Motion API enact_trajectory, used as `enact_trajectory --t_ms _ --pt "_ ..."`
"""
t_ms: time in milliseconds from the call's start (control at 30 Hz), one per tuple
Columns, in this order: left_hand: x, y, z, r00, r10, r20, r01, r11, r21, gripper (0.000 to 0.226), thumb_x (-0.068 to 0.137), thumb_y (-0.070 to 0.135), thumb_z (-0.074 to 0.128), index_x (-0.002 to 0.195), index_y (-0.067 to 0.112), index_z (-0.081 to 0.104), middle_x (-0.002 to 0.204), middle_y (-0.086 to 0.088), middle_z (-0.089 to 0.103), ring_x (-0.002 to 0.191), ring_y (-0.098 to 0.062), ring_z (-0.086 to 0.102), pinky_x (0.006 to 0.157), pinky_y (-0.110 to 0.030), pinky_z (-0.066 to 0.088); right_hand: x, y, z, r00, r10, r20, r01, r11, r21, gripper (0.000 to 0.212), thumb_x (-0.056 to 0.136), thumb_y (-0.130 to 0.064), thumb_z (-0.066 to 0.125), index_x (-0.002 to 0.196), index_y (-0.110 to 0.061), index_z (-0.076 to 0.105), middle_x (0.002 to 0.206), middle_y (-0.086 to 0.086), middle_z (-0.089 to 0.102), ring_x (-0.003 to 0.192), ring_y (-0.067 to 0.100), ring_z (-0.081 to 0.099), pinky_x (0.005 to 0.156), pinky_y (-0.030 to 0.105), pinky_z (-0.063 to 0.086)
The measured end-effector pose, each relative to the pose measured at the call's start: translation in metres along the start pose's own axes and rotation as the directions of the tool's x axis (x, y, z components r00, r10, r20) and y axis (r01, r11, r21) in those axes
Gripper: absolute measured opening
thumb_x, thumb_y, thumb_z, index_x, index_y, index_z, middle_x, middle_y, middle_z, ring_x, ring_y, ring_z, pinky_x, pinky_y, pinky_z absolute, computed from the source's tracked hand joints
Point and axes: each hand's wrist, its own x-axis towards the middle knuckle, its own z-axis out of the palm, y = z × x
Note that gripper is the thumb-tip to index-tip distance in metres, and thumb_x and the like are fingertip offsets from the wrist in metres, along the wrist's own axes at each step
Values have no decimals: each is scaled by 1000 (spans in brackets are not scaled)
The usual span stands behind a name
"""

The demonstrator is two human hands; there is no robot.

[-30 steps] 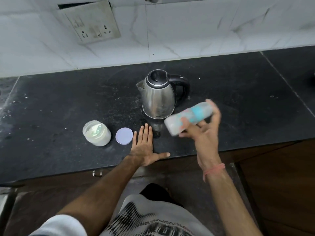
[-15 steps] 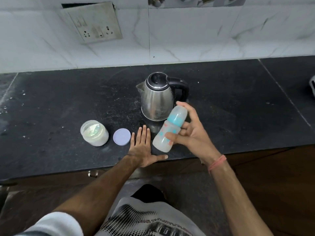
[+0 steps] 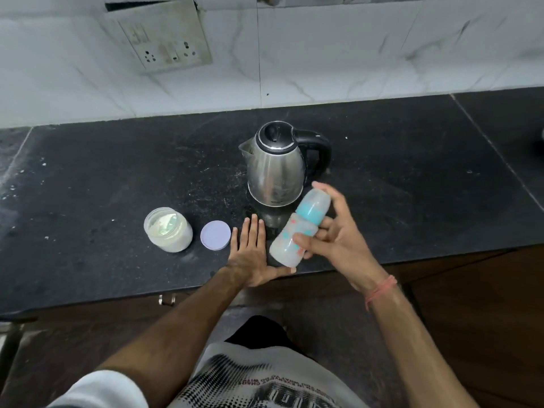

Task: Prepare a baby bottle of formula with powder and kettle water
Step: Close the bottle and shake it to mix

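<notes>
Right hand point(image 3: 338, 240) wrapped round a frosted plastic baby bottle with a turquoise collar and clear cap point(image 3: 297, 231), thumb across the lower body, fingers curled behind the upper part. Bottle tilted, cap end pointing up and away to the right, base hanging just over the front edge of the counter and right above the left thumb. Pink thread band point(image 3: 379, 290) on that wrist. Left hand point(image 3: 250, 254) flat on the black speckled stone counter point(image 3: 103, 187), fingers straight and together, thumb out to the right, gripping nothing. Just left of those fingertips, a round pale lilac lid point(image 3: 215, 235) lying flat, close but not quite touching by the look of it. Further left, a small clear jar of whitish powder point(image 3: 168, 232), open on top, standing upright. Behind the hands, a stainless steel electric kettle with black lid and handle point(image 3: 276, 166), spout left, handle right, lid down. Past that, white marble-look wall tiles point(image 3: 353, 48) and a grubby switch-and-socket plate point(image 3: 160, 36) up top left.
</notes>
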Motion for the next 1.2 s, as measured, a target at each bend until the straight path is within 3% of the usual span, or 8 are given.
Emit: enact_trajectory --t_ms 167,267,433,567,700,833,967,1200 --pt "0 -2 -3 999 22 41 -21 1000 -24 169 63 119 38 172 9 -31 179 -7 -41 165 -25 -41 135 -57 -21 7 -4 3 927 -40 -373 105 982 157 87 98 -8 81 161 -35 29 128 8 70 118 28 76 80 41 68" --pt "2 -4 -10 994 39 97 -35 999 -41 168 65 116 44 171 10 -32 178 -7 -44 164 -25 -43 135 -57 -21 -2 -3 -3 984 -13 -176 31 995 100 91 94 7 79 162 -35 34 117 5 79 117 27 77 87 40 67" --pt "1 0 -13 992 17 124 -14 1000 -25 167 66 116 44 171 10 -33 177 -8 -45 163 -26 -44 135 -59 -21 -4 2 -3 897 -36 -440 117 981 158 84 100 -8 78 162 -35 29 128 3 70 120 25 73 87 43 67" --pt "-1 0 -15 992 17 123 -16 1000 -12 168 66 115 46 171 9 -33 177 -10 -44 163 -27 -43 135 -58 -21 -10 0 4 987 -45 -155 64 990 124 91 93 6 78 161 -36 36 126 9 78 120 27 76 93 44 67" --pt "1 2 -12 993 4 120 -3 1000 -9 169 65 117 43 170 9 -34 177 -9 -45 163 -27 -44 135 -58 -21 -4 1 14 842 -5 -539 158 958 239 79 103 -17 77 162 -32 27 136 9 68 117 28 76 77 34 66" --pt "1 1 -14 992 8 127 -8 1000 -2 170 64 117 44 170 9 -34 176 -9 -46 163 -27 -43 135 -58 -21 -9 14 8 915 42 -401 23 987 157 83 99 -9 81 160 -40 34 131 7 68 116 25 76 80 36 67" --pt "0 2 -14 991 1 132 -1 1000 2 171 63 118 43 169 9 -35 176 -9 -47 163 -27 -44 135 -58 -21 -7 17 -4 776 59 -628 128 960 249 82 100 -17 80 159 -38 27 141 7 63 126 30 72 77 33 66" --pt "0 3 -13 993 -9 121 6 1000 23 171 63 118 42 169 8 -35 176 -10 -46 163 -27 -43 135 -59 -21 -12 14 0 918 -20 -396 122 965 234 83 99 -4 76 163 -35 32 125 3 75 112 20 75 77 37 67"
